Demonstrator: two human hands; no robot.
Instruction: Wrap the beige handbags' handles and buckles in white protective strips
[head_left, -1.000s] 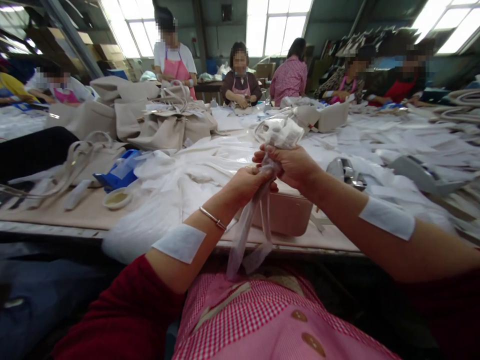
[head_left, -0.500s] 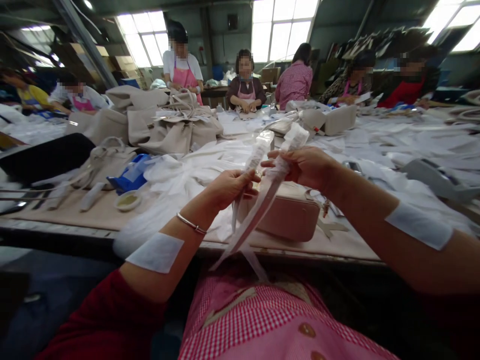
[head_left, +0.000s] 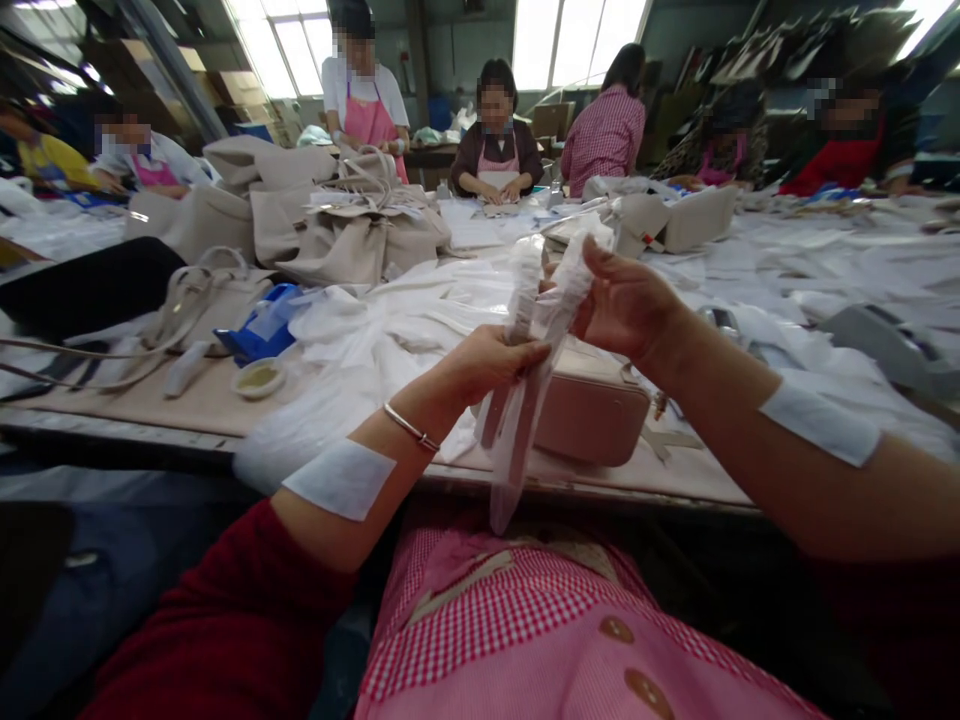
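A long strap wrapped in thin white film (head_left: 519,450) hangs in folded lengths over the table edge, its upper bunched ends raised between my hands. My left hand (head_left: 487,362) is closed on its middle, thumb on top. Higher up and to the right, my right hand (head_left: 626,302) pinches the upper wrapped part between thumb and fingers; some of those fingers are hidden behind the wrapping. Just beyond the strap, a beige box-shaped bag (head_left: 592,412) lies on the table, partly covered by the strap and my right hand.
White wrapping sheets (head_left: 382,320) spread over the table. To the left are a blue tape dispenser (head_left: 259,325), a small round dish (head_left: 258,379) and a heap of beige bags (head_left: 300,215). A grey tape dispenser (head_left: 889,340) stands right. Several co-workers sit or stand across the table.
The strap's loose tails, spread apart before, now hang closer together. My right hand has moved up along the wrapping, and my left hand has shifted slightly right. The view has tilted a little downward.
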